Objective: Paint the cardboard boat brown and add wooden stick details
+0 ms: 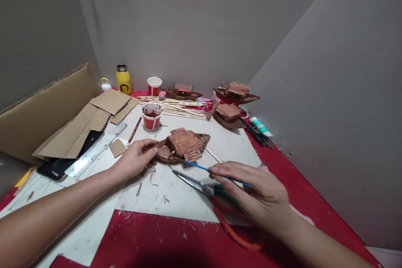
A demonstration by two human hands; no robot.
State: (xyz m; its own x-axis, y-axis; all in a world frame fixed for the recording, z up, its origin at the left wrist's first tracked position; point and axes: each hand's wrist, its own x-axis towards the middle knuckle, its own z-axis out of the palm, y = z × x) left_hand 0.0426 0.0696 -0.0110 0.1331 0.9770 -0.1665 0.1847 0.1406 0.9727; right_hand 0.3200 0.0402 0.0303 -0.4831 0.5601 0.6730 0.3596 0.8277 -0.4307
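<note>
My left hand (140,157) grips the near-left end of a brown model boat (185,142) with a ribbed, roofed cabin. The boat rests on or just above the white paper (153,199); which of the two I cannot tell. In my right hand (254,192), a thin blue paintbrush (201,166) is pinched between thumb and fingers. Its tip meets the near side of the hull. Below the brush lie scissors (201,186) with red and green handles, partly hidden by my right hand. Beyond the boat stands a paper cup (152,118) with brown paint inside.
Three more model boats (228,113) sit toward the back, near thin wooden sticks (179,106). On the left are cardboard pieces (72,127), a clear ruler (94,150) and a dark phone (56,171). A yellow bottle (123,80) and another cup (154,86) stand behind. Grey walls surround the table.
</note>
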